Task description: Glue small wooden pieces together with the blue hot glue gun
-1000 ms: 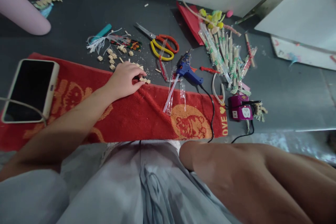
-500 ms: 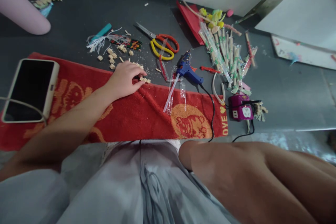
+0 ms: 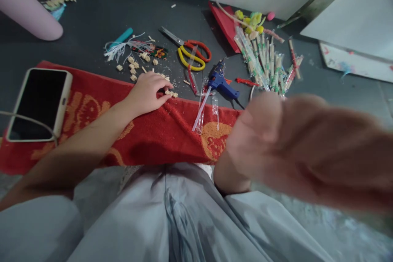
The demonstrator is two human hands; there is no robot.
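My left hand (image 3: 147,92) rests at the upper edge of a red towel (image 3: 172,143). Its thumb and fingers are closed on a short, knobbly strip of small pale pieces (image 3: 172,94); the curled fingers partly hide it. Beyond those fingers lie several loose pale clusters (image 3: 133,65) among crumbs. My right hand (image 3: 264,139) is large and blurred, close to the camera above the towel's right end. Its fingers are smeared, and I cannot make out anything in it. A blue glue gun (image 3: 222,84) with a clear glue stick (image 3: 201,110) lies between the hands.
Orange-and-yellow-handled scissors (image 3: 192,53) lie behind the glue gun. Wrapped sticks (image 3: 265,57) and a red envelope (image 3: 224,24) are further right. A phone (image 3: 38,104) with a cable sits on the towel's left end. White strings (image 3: 119,51) and a teal tube (image 3: 122,37) lie at the back.
My right hand has come up towards the camera from the lower right, now covering the purple box and the towel's right end. My left hand keeps its place.
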